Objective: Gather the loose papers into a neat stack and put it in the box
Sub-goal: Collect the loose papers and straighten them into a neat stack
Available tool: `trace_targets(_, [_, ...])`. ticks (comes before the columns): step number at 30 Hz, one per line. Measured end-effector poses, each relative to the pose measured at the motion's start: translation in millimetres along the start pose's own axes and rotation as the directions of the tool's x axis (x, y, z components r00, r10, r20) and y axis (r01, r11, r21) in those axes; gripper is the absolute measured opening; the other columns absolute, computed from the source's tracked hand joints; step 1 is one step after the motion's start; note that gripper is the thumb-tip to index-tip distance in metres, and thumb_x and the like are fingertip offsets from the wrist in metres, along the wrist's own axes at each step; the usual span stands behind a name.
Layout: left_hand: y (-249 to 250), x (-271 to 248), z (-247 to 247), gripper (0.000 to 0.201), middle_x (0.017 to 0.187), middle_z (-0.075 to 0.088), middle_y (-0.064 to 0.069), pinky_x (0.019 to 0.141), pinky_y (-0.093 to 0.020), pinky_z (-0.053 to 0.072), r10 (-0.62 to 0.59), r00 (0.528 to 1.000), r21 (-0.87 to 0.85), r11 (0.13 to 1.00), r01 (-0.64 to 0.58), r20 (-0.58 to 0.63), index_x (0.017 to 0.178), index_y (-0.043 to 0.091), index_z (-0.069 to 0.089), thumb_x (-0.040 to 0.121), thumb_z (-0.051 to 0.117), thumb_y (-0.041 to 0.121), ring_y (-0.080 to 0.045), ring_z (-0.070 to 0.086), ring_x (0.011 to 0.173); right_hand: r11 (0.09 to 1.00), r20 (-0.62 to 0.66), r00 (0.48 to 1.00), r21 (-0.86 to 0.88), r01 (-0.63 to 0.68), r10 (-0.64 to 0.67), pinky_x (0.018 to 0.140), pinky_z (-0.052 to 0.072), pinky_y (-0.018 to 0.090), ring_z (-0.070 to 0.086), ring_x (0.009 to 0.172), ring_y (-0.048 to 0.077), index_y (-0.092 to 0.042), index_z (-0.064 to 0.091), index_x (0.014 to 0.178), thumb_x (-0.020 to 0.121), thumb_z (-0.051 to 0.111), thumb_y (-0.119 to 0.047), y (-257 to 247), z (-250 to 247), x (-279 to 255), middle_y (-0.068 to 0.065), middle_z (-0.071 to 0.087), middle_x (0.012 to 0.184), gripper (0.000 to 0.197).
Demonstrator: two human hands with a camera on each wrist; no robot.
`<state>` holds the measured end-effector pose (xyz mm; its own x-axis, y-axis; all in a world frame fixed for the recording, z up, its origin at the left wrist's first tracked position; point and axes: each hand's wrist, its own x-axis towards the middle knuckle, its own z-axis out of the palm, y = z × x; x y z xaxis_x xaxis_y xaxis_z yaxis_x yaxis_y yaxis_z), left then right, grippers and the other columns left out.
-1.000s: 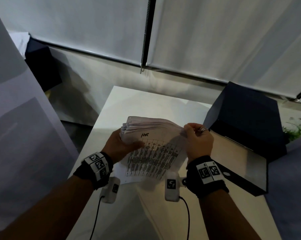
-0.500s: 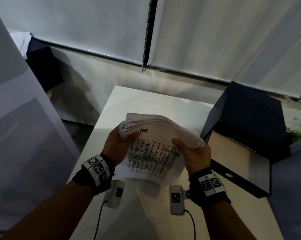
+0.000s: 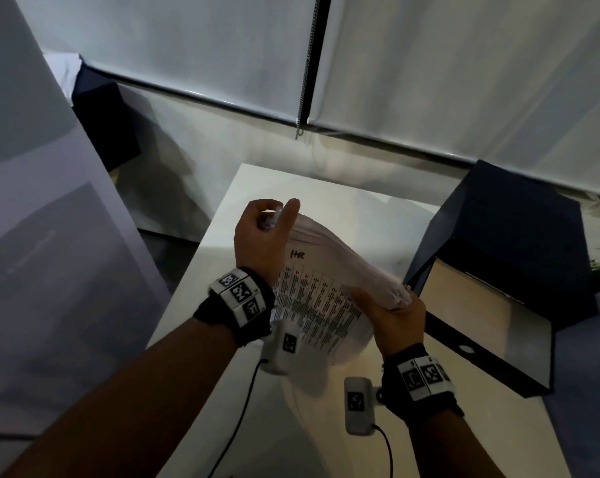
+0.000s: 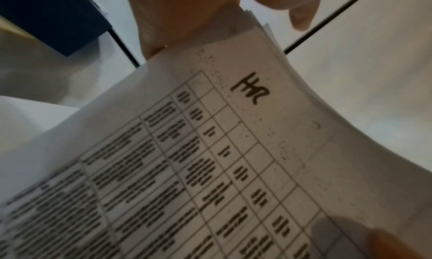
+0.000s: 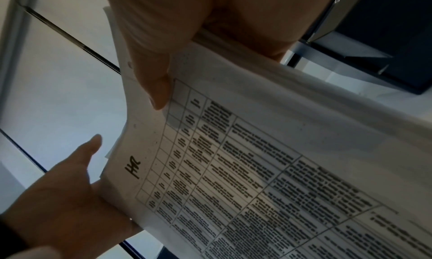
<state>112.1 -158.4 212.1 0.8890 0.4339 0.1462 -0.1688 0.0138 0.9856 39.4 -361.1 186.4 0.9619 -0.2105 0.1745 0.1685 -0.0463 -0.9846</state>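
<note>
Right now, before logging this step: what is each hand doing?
Left hand: grips the top corner of the white printed paper stack marked "HR".
Right hand: grips the stack's right edge, thumb on the front sheet.

Black wrist straps [image 3: 238, 310] with square-coded tags, white cabled wrist cameras [image 3: 357, 405]

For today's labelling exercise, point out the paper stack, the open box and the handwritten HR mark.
paper stack [image 3: 329, 270]: head view, top sheet's printed table.
open box [image 3: 478, 305]: head view, tan inside.
HR mark [image 4: 250, 87]: left wrist view, ink strokes.
</note>
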Motion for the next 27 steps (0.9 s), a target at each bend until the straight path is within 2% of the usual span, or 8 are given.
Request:
trace_targets(4, [-3.7, 13.0, 3.9, 0.033, 0.077, 0.069, 0.006, 0.074, -0.031, 0.055, -0.077, 0.997, 0.039, 0.996, 0.077, -0.016, 0.08, 0.022, 0.068, 0.074, 0.075, 0.054, -0.012, 0.064, 0.074, 0.996, 0.029, 0.999, -0.088, 0.026, -0.024, 0.059, 0.049, 0.013, 0.065, 0.065, -0.001, 0.007, 0.066, 0.088, 0.068, 0.081, -0.001, 2.4, 0.8, 0.2, -0.013, 0.072, 0.072, 0.026])
trace_targets(8, [-8.8, 18.1, 2.8, 0.022, 0.076, 0.072, 0.002, 0.086, -0.041, 0.056, -0.086, 0.995, 0.083, 0.993, 0.089, -0.042, 0.074, 0.02, 0.068, 0.077, 0.07, 0.042, -0.016, 0.068, 0.078, 0.993, 0.024, 0.999, -0.115, -0.023, 0.026, 0.059, 0.05, 0.013, 0.064, 0.064, 0.0, -0.006, 0.064, 0.083, 0.071, 0.079, 0.005, 8.4, 2.4, -2.0, -0.008, 0.07, 0.07, 0.021])
trace_targets(13, [-8.0, 8.6, -6.3, 0.037, 0.093, 0.073, -0.005, 0.085, -0.035, 0.054, -0.02, 0.993, -0.043, 0.999, 0.025, 0.112, 0.1, 0.015, 0.065, 0.08, 0.067, 0.046, -0.013, 0.066, 0.086, 0.967, -0.005, 0.999, -0.251, 0.031, -0.034, 0.053, 0.043, 0.005, 0.06, 0.06, -0.007, 0.0, 0.065, 0.085, 0.074, 0.08, -0.006, 0.4, -1.9, 5.5, -0.003, 0.064, 0.071, 0.019])
trace_targets(16, [-31.2, 15.2, -29.5, 0.081, 0.116, 0.066, -0.009, 0.085, -0.033, 0.057, -0.024, 0.872, -0.057, 0.997, 0.059, 0.489, 0.13, 0.022, 0.047, 0.058, 0.083, 0.031, -0.017, 0.067, 0.1, 0.956, -0.013, 0.998, -0.288, 0.05, -0.056, 0.056, 0.044, 0.007, 0.06, 0.061, -0.005, -0.006, 0.067, 0.08, 0.072, 0.082, -0.008, -6.0, -13.4, 17.6, -0.008, 0.065, 0.064, 0.018])
trace_targets(19, [-52.1, 15.7, -41.6, 0.083, 0.115, 0.067, 0.008, 0.092, -0.033, 0.054, -0.206, 0.774, 0.321, 0.947, 0.004, 0.598, 0.122, 0.032, 0.053, 0.05, 0.094, 0.036, -0.009, 0.064, 0.107, 0.967, -0.022, 0.999, -0.252, 0.017, -0.024, 0.056, 0.048, 0.014, 0.059, 0.058, -0.001, -0.002, 0.067, 0.079, 0.071, 0.083, -0.007, -5.8, -20.0, 23.4, -0.008, 0.068, 0.065, 0.019])
trace_targets(21, [-53.9, 13.8, -32.9, 0.05, 0.102, 0.072, 0.004, 0.089, -0.036, 0.056, -0.232, 0.807, 0.478, 0.875, -0.071, 0.543, 0.109, 0.024, 0.066, 0.066, 0.087, 0.036, -0.014, 0.067, 0.098, 0.959, -0.059, 0.998, -0.281, -0.024, 0.007, 0.054, 0.047, 0.02, 0.056, 0.054, 0.001, -0.002, 0.066, 0.077, 0.071, 0.084, -0.014, -7.4, -17.2, 27.8, -0.001, 0.066, 0.068, 0.022])
trace_targets(24, [-36.6, 8.4, -14.1, 0.03, 0.091, 0.072, -0.006, 0.078, -0.037, 0.057, -0.154, 0.903, 0.489, 0.87, -0.069, 0.402, 0.1, 0.01, 0.071, 0.081, 0.077, 0.032, -0.024, 0.068, 0.085, 0.933, -0.145, 0.989, -0.358, -0.035, -0.019, 0.053, 0.044, 0.016, 0.054, 0.052, 0.001, -0.013, 0.061, 0.07, 0.075, 0.081, -0.02, -17.1, -9.4, 35.0, 0.002, 0.061, 0.067, 0.022])
trace_targets(27, [-17.9, -7.1, -6.4, 0.018, 0.093, 0.069, 0.014, 0.078, -0.026, 0.056, 0.017, 0.95, 0.25, 0.963, -0.1, 0.313, 0.105, 0.028, 0.062, 0.088, 0.07, 0.031, -0.004, 0.067, 0.088, 0.954, -0.237, 0.963, -0.296, 0.055, -0.129, 0.057, 0.043, 0.009, 0.058, 0.058, -0.004, -0.014, 0.06, 0.08, 0.082, 0.075, -0.016, -30.7, -1.9, 26.2, -0.005, 0.061, 0.07, 0.015])
